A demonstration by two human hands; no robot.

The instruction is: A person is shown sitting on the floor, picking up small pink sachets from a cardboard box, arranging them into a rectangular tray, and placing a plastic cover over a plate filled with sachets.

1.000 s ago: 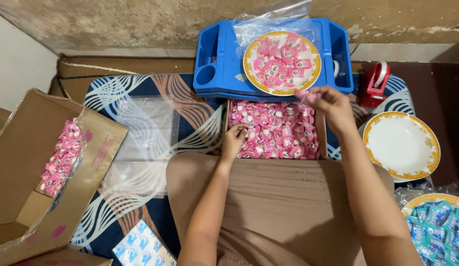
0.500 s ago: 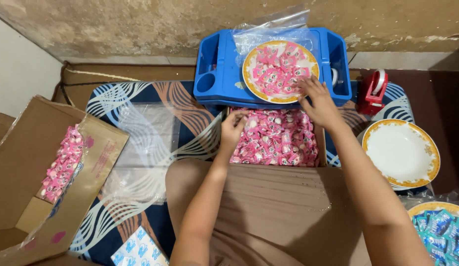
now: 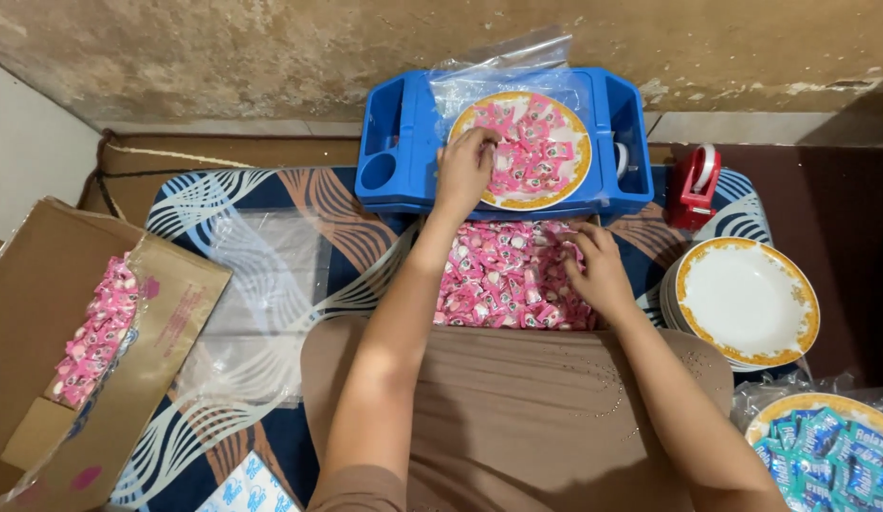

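Where pink candies (image 3: pixel 503 280) heap between blue tray (image 3: pixel 385 142) and lap, we see little free room. Left hand (image 3: pixel 465 171) curled, fingertips on candies in yellow-rimmed plate (image 3: pixel 574 175). Right hand (image 3: pixel 598 270) half-closed, pinching heap candies. Empty plates (image 3: pixel 745 303) near right.

Lying heaped: small pink wrapped candies (image 3: pixel 506 284) in a loose pile btwn lap & blue tray (image 3: pixel 385 142); more filling a gold-rimmed plate (image 3: pixel 579 161) sitting in that tray.

patterned mat (image 3: pixel 271 218) under blue tray (image 3: pixel 404 161)
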